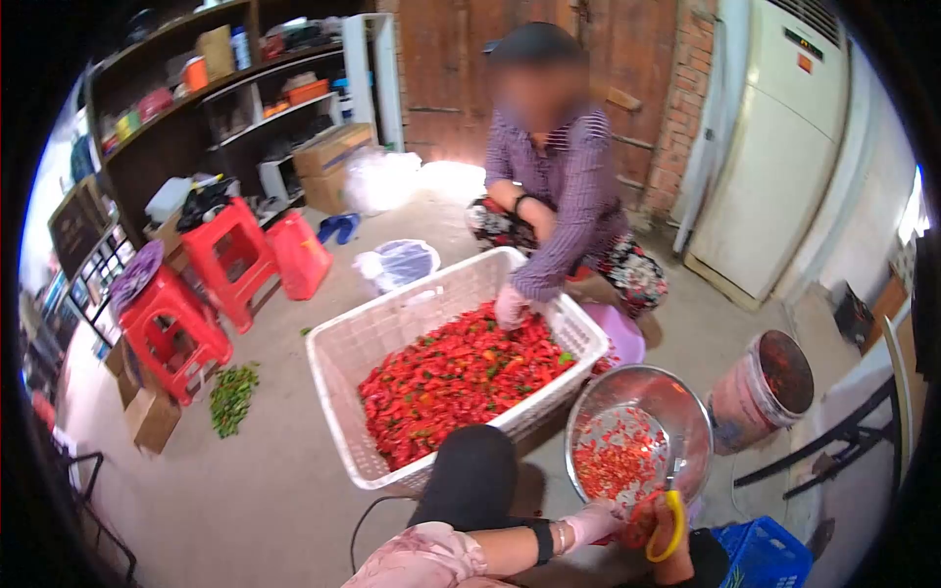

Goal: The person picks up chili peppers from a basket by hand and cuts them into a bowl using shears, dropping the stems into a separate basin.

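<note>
My left hand (594, 521), in a pale glove with a black wristband, is pinched on a red chili (637, 519) at the near rim of a metal bowl (686, 402). My right hand (670, 541) grips yellow-handled scissors (674, 517) right beside that chili, blades pointing up over the bowl. Cut red chili pieces (616, 461) lie in the bowl. My black-clad knee (472, 470) rests against a white plastic basket (338, 392) full of red chilies (451, 377).
Another person crouches across the basket with a gloved hand (510, 306) in the chilies. A bucket (745, 412) stands right of the bowl, a blue crate (767, 555) at bottom right. Red stools (176, 328), green scraps (232, 397) and shelves are on the left.
</note>
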### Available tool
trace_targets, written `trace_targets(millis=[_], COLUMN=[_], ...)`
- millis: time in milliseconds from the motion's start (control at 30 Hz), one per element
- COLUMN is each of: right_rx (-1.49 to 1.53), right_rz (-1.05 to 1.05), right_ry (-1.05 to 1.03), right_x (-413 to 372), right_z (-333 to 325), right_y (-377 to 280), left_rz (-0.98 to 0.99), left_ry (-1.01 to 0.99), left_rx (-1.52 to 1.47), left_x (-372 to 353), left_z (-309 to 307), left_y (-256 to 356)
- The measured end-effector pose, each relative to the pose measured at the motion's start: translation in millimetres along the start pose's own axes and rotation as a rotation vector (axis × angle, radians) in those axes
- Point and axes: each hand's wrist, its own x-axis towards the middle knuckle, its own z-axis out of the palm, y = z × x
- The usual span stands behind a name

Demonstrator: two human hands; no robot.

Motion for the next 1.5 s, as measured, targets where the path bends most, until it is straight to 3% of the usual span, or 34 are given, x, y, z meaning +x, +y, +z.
trace_targets(millis=[33,100,200,300,367,433,500,567,600,633,700,767,833,967,1100,1167,1267,1367,1467,1500], right_rx=[-0.08,0.088,0.18,0.017,-0.11,-0.234,-0.349,-0.009,-0.316,-0.637,-0.435,-0.58,-0.791,-0.876,-0.853,-0.9,-0.874,-0.662,-0.625,-0.739], right_rz=[-0.032,-0.021,0.041,0.018,0.053,0.087,-0.005,0.276,0.097,-0.045,0.007,-0.144,-0.019,-0.071,-0.098,-0.145,-0.054,-0.046,-0.097,-0.137], right_ry=[-0.026,0.098,0.11,0.037,0.014,0.019,-0.074,-0.047,-0.092,-0.132,-0.152,-0.117,-0.145,-0.239,-0.227,-0.203,-0.185,-0.177,-0.124,-0.056], right_x=[-3,-8,-14,-17,-25,-28,-22,-29,-31,-34,-45,-58,-63,-61,-47,-44,-37,-30,-25,-22], right_z=[2,9,18,24,48,48,26,17,10,4,-2,5,-1,2,-4,-2,-6,-9,-10,-11], right_y=[-9,-14,-27,-31,-43,-38,-10,-10,-4,3,8,3,2,7,25,18,12,15,7,3], left_rz=[0.014,0.148,0.241,0.253,0.265,0.247,0.452,0.84,0.855,0.84,0.108,0.119,0.085,0.071,0.087,0.092,-0.02,-0.153,-0.106,-0.109], left_ry=[0.016,0.097,0.196,0.309,0.279,0.232,0.246,0.354,0.288,0.218,-0.019,0.065,0.095,0.221,0.214,0.202,0.098,0.022,0.003,-0.001], left_rx=[-0.073,0.033,-0.08,-0.09,-0.184,-0.434,0.069,0.699,0.524,0.35,-0.664,-0.851,-0.855,-0.904,-0.865,-0.873,-0.848,-0.926,-0.853,-0.852], left_x=[-6,-14,-24,-43,-52,-47,-60,-53,-58,-64,-74,-71,-69,-53,-28,-25,-11,-1,7,12], left_z=[-1,-1,1,-7,-9,-14,-23,-27,-19,-15,-10,-7,-3,-4,-15,-15,-22,-23,-24,-23], left_y=[-1,-2,3,19,24,11,-2,-29,-31,-29,-5,-14,-17,-26,-17,-3,4,14,32,32])
